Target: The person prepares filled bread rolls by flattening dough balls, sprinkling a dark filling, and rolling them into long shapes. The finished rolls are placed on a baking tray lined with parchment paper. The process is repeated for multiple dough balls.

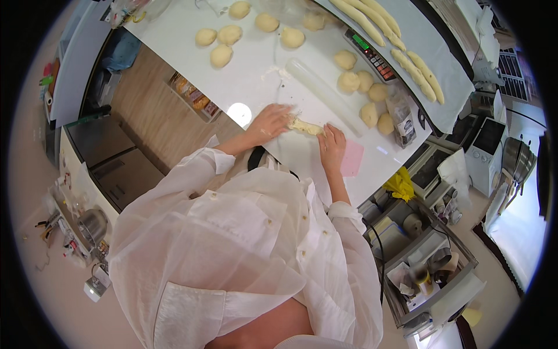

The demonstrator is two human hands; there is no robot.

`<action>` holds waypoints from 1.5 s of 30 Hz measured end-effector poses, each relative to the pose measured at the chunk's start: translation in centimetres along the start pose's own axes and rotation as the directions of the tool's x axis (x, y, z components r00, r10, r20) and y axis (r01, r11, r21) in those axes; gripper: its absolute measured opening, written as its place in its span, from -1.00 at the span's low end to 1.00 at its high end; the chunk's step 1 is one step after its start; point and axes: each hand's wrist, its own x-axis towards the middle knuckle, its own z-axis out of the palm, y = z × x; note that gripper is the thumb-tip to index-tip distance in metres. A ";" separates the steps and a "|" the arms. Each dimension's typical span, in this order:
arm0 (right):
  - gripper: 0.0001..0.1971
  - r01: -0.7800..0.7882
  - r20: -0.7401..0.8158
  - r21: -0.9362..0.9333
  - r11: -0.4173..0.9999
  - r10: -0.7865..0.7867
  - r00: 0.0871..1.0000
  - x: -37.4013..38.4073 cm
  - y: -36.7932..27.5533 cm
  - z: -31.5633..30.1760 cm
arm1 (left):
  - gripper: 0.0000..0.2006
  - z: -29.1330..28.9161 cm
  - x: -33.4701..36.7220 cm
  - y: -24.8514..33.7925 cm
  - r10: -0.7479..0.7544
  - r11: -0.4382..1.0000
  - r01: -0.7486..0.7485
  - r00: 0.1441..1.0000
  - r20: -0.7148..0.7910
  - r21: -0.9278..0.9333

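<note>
A short, uneven strip of pale dough (306,126) lies on the white table between my two hands. At its left end is my left hand (270,123), its fingers drawn together on the dough and slightly blurred. The right end is pinched under the bent fingers of my right hand (332,149). Just beyond the strip rests a long, whitish rolling pin (325,96), set diagonally. Beside my right hand, a flat pink scraper (352,159) lies on the tabletop.
Several round dough balls (267,22) sit across the far side, with more dough balls (349,81) beyond the rolling pin. A digital scale (370,55) stands by a lined tray (450,78) bearing long dough ropes (414,74). A plastic packet (401,122) lies at the table's right edge.
</note>
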 end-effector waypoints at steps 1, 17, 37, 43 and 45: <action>-0.52 0.019 0.030 -0.024 1.000 -0.018 0.999 -0.4 0.2 -0.5 | -0.64 -0.2 0.6 0.6 0.090 0.995 -0.092 0.995 0.040 0.043; -0.79 -0.198 0.168 0.291 0.936 0.154 0.974 0.5 -0.9 -2.4 | -0.70 0.4 2.8 -0.9 0.146 0.956 -0.109 0.982 0.121 -0.273; -0.46 -0.038 0.169 0.024 0.999 0.034 0.985 1.8 -2.3 3.3 | -0.53 4.2 3.4 -3.5 0.279 0.959 -0.261 0.934 0.222 -0.107; -0.37 0.032 0.161 -0.084 0.996 -0.018 0.987 4.5 0.0 4.6 | -0.43 4.1 8.2 -7.6 0.439 0.897 -0.408 0.792 0.424 -0.167; -0.36 0.067 0.179 -0.121 0.990 -0.045 0.983 5.3 0.7 4.2 | -0.39 4.1 9.3 -8.0 0.463 0.883 -0.442 0.769 0.442 -0.155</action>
